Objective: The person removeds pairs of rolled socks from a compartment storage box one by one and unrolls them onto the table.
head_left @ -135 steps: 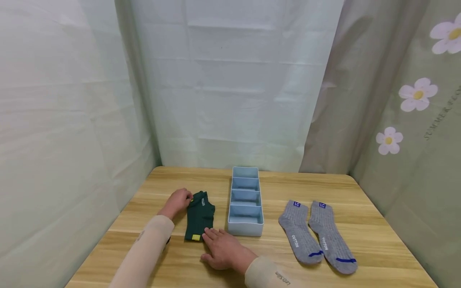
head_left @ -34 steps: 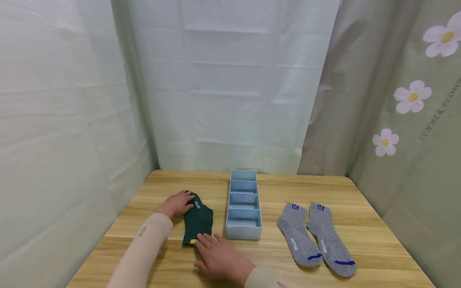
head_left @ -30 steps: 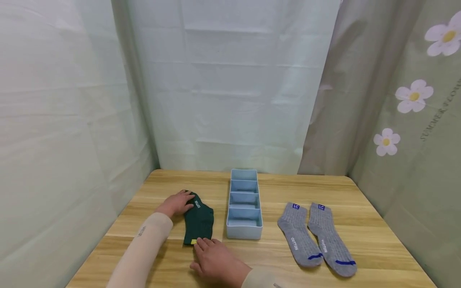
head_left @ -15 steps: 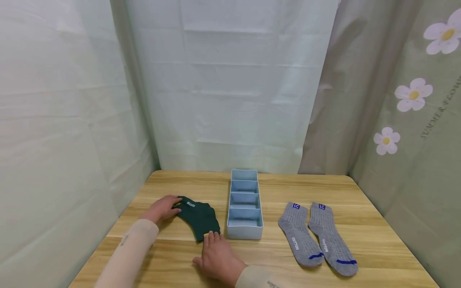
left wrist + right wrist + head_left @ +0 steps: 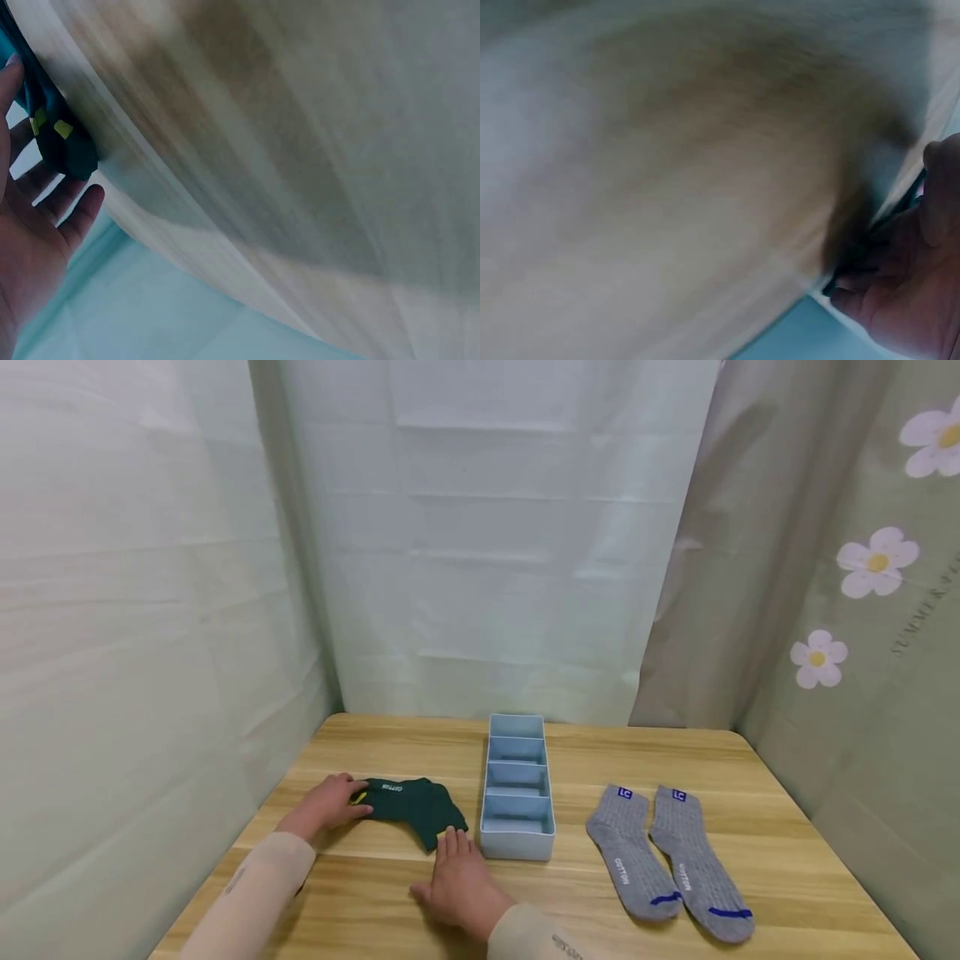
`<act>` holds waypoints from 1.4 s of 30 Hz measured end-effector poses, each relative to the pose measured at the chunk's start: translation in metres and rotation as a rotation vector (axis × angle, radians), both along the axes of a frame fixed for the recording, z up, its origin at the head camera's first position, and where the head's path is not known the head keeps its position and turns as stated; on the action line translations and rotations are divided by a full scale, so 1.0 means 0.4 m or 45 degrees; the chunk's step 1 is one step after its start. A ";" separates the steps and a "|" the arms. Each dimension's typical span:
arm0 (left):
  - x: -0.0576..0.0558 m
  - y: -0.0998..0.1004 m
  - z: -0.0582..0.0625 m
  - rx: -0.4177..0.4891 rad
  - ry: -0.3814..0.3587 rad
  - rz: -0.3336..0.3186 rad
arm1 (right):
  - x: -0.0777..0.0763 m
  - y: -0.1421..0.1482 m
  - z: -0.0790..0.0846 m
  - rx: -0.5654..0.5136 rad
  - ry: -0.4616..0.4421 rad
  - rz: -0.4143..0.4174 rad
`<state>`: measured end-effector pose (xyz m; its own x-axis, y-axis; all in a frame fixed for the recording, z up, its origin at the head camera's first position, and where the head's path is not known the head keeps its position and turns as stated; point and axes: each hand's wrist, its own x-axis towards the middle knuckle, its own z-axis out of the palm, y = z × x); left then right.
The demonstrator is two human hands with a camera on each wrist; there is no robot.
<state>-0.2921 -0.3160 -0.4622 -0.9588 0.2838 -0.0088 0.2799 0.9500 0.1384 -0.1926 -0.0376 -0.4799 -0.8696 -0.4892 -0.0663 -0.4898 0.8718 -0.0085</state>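
Note:
Dark green ankle socks (image 5: pixel 420 806) with white COTTON lettering lie flat on the table, left of the box. They look like a stacked pair; two yellow patches show at one end in the left wrist view. My left hand (image 5: pixel 328 803) rests its fingers on the left end, beside a yellow mark. In the left wrist view, the left hand (image 5: pixel 34 225) has its fingers spread, with the socks (image 5: pixel 60 139) against them. Straight fingers of my right hand (image 5: pixel 459 881) touch the socks' lower right end. The right wrist view is blurred, with the right hand (image 5: pixel 907 277) at its edge.
A light blue box (image 5: pixel 517 846) with several compartments in a row stands mid-table, just right of the green socks. Two grey socks (image 5: pixel 636 860) with blue marks lie side by side on the right. Pale curtains (image 5: pixel 487 568) enclose the wooden table (image 5: pixel 600 752).
The green socks have turned anticlockwise from upright to nearly sideways. My left hand has moved left and toward me with one end; my right hand has followed the other end rightward.

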 end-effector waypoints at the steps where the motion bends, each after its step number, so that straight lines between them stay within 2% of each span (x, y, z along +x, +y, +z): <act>1: 0.003 -0.002 -0.001 0.002 0.012 0.007 | -0.001 0.003 -0.003 -0.034 -0.001 0.003; 4: 0.011 -0.006 0.001 -0.009 0.038 0.023 | -0.001 0.004 -0.017 -0.083 0.035 0.051; 8: 0.019 -0.020 0.010 0.027 0.089 0.029 | 0.012 -0.013 -0.019 -0.080 0.071 0.156; 11: 0.024 -0.039 0.016 0.076 0.145 -0.042 | 0.027 -0.030 -0.011 -0.082 0.050 0.178; 15: 0.037 -0.061 0.020 0.110 0.100 -0.108 | 0.032 -0.037 -0.007 -0.095 0.021 0.100; 18: 0.044 -0.070 0.017 0.140 0.024 -0.082 | 0.022 -0.034 -0.004 -0.073 0.003 0.042; 21: 0.047 -0.073 0.014 0.169 -0.007 -0.063 | 0.008 -0.031 -0.003 -0.052 -0.018 0.017; 26: 0.054 -0.077 0.011 0.187 -0.003 -0.072 | -0.012 -0.032 -0.001 -0.046 -0.080 -0.014; 31: 0.068 -0.084 0.005 0.147 0.012 -0.098 | -0.031 -0.032 0.001 -0.075 -0.125 -0.048; 42: 0.097 -0.072 -0.002 0.131 0.001 -0.080 | -0.063 -0.019 -0.011 -0.183 -0.202 -0.102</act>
<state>-0.2531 -0.3446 -0.4632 -0.9391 0.3428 0.0245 0.3388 0.9113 0.2340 -0.2177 -0.0453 -0.4841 -0.8904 -0.4331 -0.1401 -0.4014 0.8922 -0.2071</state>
